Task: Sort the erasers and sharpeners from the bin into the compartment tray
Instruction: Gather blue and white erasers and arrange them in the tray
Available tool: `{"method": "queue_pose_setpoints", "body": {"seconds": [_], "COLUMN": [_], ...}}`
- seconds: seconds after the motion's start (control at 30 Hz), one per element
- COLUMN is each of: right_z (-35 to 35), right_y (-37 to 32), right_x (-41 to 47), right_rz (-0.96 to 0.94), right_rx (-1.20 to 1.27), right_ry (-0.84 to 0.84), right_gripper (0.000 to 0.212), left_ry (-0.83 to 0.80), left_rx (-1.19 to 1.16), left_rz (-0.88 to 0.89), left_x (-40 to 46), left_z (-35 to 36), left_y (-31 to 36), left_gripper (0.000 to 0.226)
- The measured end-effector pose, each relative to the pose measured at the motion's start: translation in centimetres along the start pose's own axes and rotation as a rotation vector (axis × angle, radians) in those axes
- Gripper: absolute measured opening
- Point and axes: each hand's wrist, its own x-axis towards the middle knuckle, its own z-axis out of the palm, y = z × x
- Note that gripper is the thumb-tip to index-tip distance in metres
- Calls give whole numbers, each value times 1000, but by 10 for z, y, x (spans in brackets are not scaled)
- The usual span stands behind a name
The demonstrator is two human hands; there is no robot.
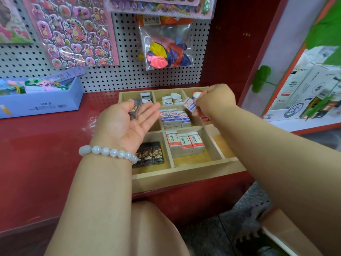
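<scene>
A wooden compartment tray (pixel 184 174) lies on the red shelf. My left hand (pixel 127 122) is palm up over its left side, fingers straight, with a dark eraser (pixel 135 109) lying on the palm. My right hand (pixel 214 100) hovers over the tray's back right and pinches a white, blue and red eraser (pixel 189 105). Blue-labelled erasers (pixel 174 117) fill the middle compartment. Red-labelled 2B erasers (pixel 184 143) stand in the front middle one. Black patterned erasers (pixel 149 154) sit front left. Small white sharpeners (pixel 171 98) lie in the back compartments.
A blue cardboard box (pixel 40 100) of colourful items stands on the shelf at left. Sticker sheets (pixel 73 32) and a bag of balloons (pixel 165 50) hang on the pegboard behind. White boxes (pixel 304 93) sit at the right. My knee (pixel 153 230) is below the shelf edge.
</scene>
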Motion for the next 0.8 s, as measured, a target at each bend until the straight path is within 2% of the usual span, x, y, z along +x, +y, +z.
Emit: {"method": "queue_pose_setpoints", "body": {"seconds": [0.1,0.13,0.23,0.33,0.43,0.53,0.57,0.63,0.67,0.73,0.8], "right_z": [13,18,24,25,18,18,19,18,16,13,8], "right_y": [-5,-1,2,3,-3,0,4,0,0,-4,-17], "right_x": [-11,-12,-9,-11,-18,-16,-14,-15,-14,-19,-36], "right_rz": [-26,-46,-69,-78,4,-67,-94,-153,-196,-305,-395], "right_rx": [-162,-289,-312,-572,-406,-689,-676,-440,-476,-353,-132], "right_ry": [70,68,32,-51,-103,-162,-155,-27,-4,-76,-214], "right_gripper": [12,11,10,9,23,26,28,29,27,20,18], "left_ry": [33,43,68,101,166,215,225,234,232,210,183], "left_rx": [-6,-4,-20,-32,51,186,235,309,338,389,432], "left_rz": [46,60,79,72,65,58,67,91,102,116,125], "left_x": [1,1,2,3,5,3,2,-1,-2,-2,-3], "left_z": [-2,-2,-4,-6,-6,-4,-4,-4,-4,-5,-5], "left_y": [2,3,6,6,5,5,5,5,6,6,6], "left_gripper": [28,23,18,19,13,9,8,9,9,6,4]}}
